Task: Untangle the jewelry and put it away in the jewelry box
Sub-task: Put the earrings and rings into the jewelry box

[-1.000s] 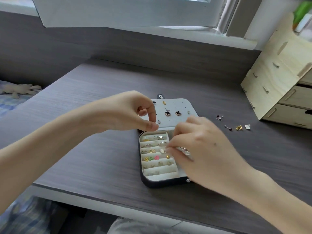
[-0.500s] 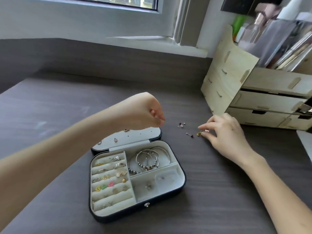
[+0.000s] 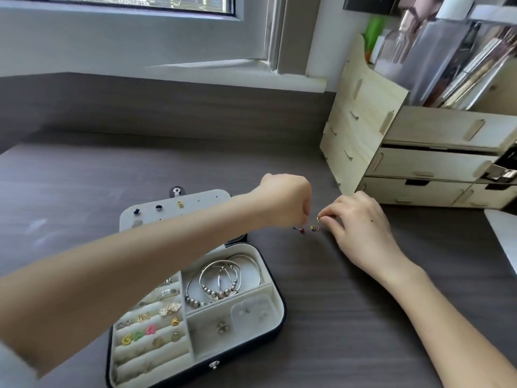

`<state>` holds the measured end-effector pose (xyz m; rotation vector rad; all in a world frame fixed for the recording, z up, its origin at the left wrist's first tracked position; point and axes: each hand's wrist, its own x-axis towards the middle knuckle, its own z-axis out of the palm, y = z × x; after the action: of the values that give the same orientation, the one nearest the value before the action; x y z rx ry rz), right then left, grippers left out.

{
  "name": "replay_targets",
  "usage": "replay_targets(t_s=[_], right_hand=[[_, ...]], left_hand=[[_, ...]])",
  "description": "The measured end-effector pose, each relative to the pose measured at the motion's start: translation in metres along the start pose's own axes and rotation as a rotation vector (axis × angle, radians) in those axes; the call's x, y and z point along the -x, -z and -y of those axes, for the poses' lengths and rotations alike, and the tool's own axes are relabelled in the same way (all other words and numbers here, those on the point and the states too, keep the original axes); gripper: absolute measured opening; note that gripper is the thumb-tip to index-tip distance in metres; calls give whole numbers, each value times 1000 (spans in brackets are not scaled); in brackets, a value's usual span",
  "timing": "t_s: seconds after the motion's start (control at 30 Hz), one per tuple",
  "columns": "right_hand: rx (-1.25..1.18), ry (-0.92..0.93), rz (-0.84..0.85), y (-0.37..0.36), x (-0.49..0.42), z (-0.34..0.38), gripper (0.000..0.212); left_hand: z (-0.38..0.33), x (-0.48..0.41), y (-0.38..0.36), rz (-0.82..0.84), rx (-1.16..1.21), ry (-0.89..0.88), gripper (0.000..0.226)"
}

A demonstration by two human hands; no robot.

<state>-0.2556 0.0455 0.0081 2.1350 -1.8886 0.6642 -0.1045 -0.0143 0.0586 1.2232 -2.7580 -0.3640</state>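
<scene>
An open black jewelry box point(image 3: 275, 330) with a grey lining lies on the dark desk, its lid point(image 3: 201, 200) flat behind it with a few studs pinned in. Rings and coloured earrings fill its left rows; silver bangles point(image 3: 223, 278) lie in the top right compartment. To the right of the lid, small loose earrings point(image 3: 307, 228) lie on the desk, red and gold. My right hand point(image 3: 361, 219) pinches a small gold earring point(image 3: 318, 219) just above them. My left hand point(image 3: 285, 200) reaches over the box with fingers curled down beside the earrings; whether it holds anything is hidden.
A pale wooden drawer organiser point(image 3: 405, 152) stands at the back right, holding bottles and brushes. A white object's edge point(image 3: 503, 236) shows at the far right. A window sill point(image 3: 229, 68) runs along the back wall.
My left hand moved right, close to the loose earrings. My right hand has lifted a gold earring off the desk. The view shifted right and nearer.
</scene>
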Motion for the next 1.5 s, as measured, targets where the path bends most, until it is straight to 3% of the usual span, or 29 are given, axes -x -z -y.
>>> replay_targets(t_s=[0.33, 0.53, 0.67, 0.87, 1.17, 1.5], right_hand=[[-386, -337, -50, 20, 2, 5, 13], [-1337, -799, 48, 35, -2, 14, 24], [-1662, -956, 164, 38, -2, 22, 26], [-1539, -781, 380, 35, 5, 46, 12], [-1305, -470, 452, 42, 4, 104, 35], [-1313, -418, 488, 36, 7, 125, 18]], left_hand=[[-12, -22, -24, 66, -110, -73, 15], [-6, -14, -18, 36, -19, -34, 16], [4, 23, 10, -32, 253, 24, 21], [34, 122, 45, 41, 479, 140, 14], [67, 200, 42, 184, 292, 282, 12], [70, 193, 25, 200, 194, 217, 15]])
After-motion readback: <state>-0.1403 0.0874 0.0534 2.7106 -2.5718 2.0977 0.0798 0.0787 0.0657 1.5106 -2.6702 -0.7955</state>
